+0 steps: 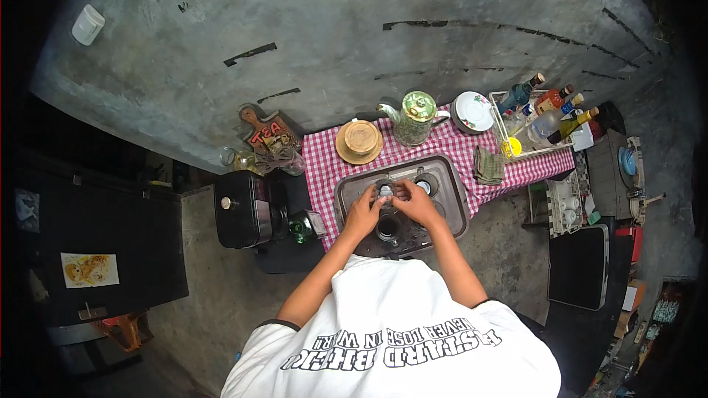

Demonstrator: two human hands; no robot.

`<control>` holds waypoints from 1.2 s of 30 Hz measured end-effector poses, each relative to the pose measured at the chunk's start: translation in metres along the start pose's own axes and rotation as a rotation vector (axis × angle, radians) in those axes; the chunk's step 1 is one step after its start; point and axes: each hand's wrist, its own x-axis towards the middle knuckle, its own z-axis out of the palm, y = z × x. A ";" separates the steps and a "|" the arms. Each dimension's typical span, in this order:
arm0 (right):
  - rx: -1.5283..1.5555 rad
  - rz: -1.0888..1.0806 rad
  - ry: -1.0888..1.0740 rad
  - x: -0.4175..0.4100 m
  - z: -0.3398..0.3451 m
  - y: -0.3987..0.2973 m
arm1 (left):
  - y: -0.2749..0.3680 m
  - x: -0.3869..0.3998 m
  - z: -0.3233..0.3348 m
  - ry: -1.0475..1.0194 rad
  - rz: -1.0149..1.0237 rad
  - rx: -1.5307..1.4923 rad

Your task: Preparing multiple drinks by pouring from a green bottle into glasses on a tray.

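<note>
Between my two hands is a small clear glass (385, 190), held above a brown metal tray (458, 182). My left hand (362, 213) grips the glass from the left, and my right hand (416, 203) has its fingers on the right side. Just below the hands, a dark-looking glass or cup (389, 227) stands on the tray. Another glass vessel (426, 186) is behind my right hand, partly covered by it. Wet spots or specks mark the tray's surface. What the held glass contains is hard to make out.
A green enamel teapot (416, 119), a wooden lidded container (360, 139), stacked plates (474, 112) and a folded cloth (489, 166) sit on the checked tablecloth (321, 177). At right is a wire basket (539, 149) of bottles. A black appliance (240, 207) and a green bottle (299, 229) are left.
</note>
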 end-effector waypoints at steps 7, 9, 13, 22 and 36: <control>-0.027 0.006 -0.001 0.001 0.000 0.001 | 0.002 0.001 -0.002 -0.003 0.001 0.018; -0.017 0.007 0.012 0.002 0.001 0.003 | 0.002 0.001 -0.002 0.003 0.022 0.020; 0.006 -0.028 0.015 0.003 0.003 0.005 | -0.003 0.002 -0.001 0.011 0.026 0.007; 0.004 -0.008 0.008 0.003 0.001 0.005 | -0.002 0.003 0.000 0.009 0.043 -0.006; -0.043 0.003 0.003 0.005 0.001 0.003 | 0.001 0.002 -0.001 0.032 0.039 0.018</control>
